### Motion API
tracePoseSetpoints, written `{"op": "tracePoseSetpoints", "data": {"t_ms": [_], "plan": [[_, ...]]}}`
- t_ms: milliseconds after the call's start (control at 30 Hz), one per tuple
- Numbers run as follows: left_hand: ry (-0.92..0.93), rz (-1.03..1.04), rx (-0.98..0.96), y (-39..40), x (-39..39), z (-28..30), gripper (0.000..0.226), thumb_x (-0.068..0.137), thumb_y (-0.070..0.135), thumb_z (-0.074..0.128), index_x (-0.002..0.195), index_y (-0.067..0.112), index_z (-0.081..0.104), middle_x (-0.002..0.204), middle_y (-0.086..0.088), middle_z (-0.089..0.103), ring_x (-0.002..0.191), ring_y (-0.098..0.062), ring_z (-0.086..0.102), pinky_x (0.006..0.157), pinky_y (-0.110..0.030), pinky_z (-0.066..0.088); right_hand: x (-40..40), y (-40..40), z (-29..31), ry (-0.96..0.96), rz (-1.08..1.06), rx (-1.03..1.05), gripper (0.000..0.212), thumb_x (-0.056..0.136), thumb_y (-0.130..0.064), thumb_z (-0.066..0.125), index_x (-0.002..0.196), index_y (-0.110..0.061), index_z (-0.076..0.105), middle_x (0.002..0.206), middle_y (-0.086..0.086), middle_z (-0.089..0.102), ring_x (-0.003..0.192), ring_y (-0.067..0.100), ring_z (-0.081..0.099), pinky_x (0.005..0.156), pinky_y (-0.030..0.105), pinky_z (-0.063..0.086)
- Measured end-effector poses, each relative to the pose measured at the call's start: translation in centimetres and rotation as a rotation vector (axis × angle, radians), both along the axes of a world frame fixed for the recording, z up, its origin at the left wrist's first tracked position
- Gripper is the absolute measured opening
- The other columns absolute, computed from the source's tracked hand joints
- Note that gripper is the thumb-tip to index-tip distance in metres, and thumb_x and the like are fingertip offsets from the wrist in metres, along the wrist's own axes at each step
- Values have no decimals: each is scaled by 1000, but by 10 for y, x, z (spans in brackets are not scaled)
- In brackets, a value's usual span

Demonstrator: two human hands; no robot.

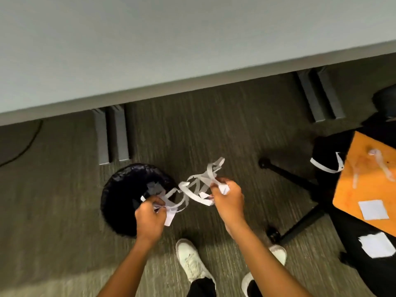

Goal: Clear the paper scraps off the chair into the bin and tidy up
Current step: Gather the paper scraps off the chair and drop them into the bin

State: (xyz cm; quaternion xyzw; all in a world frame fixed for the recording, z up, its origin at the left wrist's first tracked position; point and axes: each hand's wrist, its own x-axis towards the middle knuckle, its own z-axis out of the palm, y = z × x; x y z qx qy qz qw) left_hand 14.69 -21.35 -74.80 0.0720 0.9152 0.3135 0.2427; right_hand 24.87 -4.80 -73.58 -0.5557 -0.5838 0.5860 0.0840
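Observation:
A tangle of white paper strips point(198, 186) stretches between my two hands. My left hand point(150, 219) grips one end over the right rim of the black lined bin point(120, 189), which has some scraps inside. My right hand point(228, 198) pinches the other end just right of the bin. At the right stands the black chair point(325, 155) with an orange board point(364, 181) on it. More strips point(383, 166) and a white square point(373, 209) lie on the board. Another white piece point(377, 245) lies on the black seat.
A grey desk top point(150, 50) fills the upper view, with grey desk legs point(111, 136) behind the bin. The chair's black wheeled base point(295, 181) spreads over the carpet. My white shoes point(190, 260) stand below the hands. A cable point(23, 146) runs at left.

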Motion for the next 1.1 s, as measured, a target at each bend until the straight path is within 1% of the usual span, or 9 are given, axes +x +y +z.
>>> {"op": "tracePoseSetpoints", "data": {"t_ms": [67,200,400,533,633,767,900,1000,1100], "plan": [[-7,55,-1,-20,-10,0,15,75,-8,65,82,4,70,77,-3,66,73,-16,59,60,-3,38,-23,-24,-7,-6,83,-4,17,86,-9,64,84,-26,68,85,-3,73,83,16,70,77,34,58],[-21,162,-10,-49,-30,-2,14,77,-4,67,87,5,72,85,-4,70,82,-15,60,77,-24,44,-61,-64,-21,-49,220,-9,21,86,-13,65,107,-15,68,99,7,74,93,22,69,81,34,57],[-1,239,-7,-82,-52,-1,25,77,-5,65,99,4,73,92,-10,73,83,-14,59,74,-23,42,-105,-119,-34,-43,390,-13,25,89,-12,63,114,-9,65,116,10,68,107,25,65,90,33,52],[-5,272,4,-101,-65,-2,23,79,-1,66,101,4,72,93,-11,73,84,-18,62,73,-23,42,-126,-146,-43,-103,490,2,32,89,-14,61,121,-13,63,123,8,65,114,25,61,93,29,49],[-42,294,44,-113,-75,-7,24,76,4,73,100,7,72,92,-9,74,84,-18,66,78,-28,51,-139,-162,-51,-99,541,20,31,87,-15,62,118,-14,64,121,8,66,115,25,61,96,33,49],[-36,298,49,-120,-83,-10,22,78,-4,66,96,6,71,95,-10,72,97,-28,67,87,-31,50,-149,-178,-60,-106,646,-35,36,87,-19,63,122,-15,60,125,7,63,117,24,58,96,28,47],[-31,176,43,-125,-86,-13,37,85,13,65,121,19,62,114,-4,70,107,-21,64,98,-39,49,-152,-185,-69,-155,735,-84,45,87,-25,64,130,-20,51,130,5,58,123,24,54,96,27,43],[-40,152,60,-130,-85,-20,51,85,9,62,132,23,52,126,-3,64,116,-23,61,101,-47,49,-146,-180,-70,-174,699,-21,47,89,-19,62,134,-19,49,137,6,53,128,24,49,101,27,39],[-73,151,49,-125,-81,-22,58,87,9,63,140,21,43,133,-6,57,122,-26,57,103,-47,48,-136,-170,-73,-168,640,-20,46,88,-17,62,132,-21,52,136,6,52,126,24,51,98,25,42]]}}
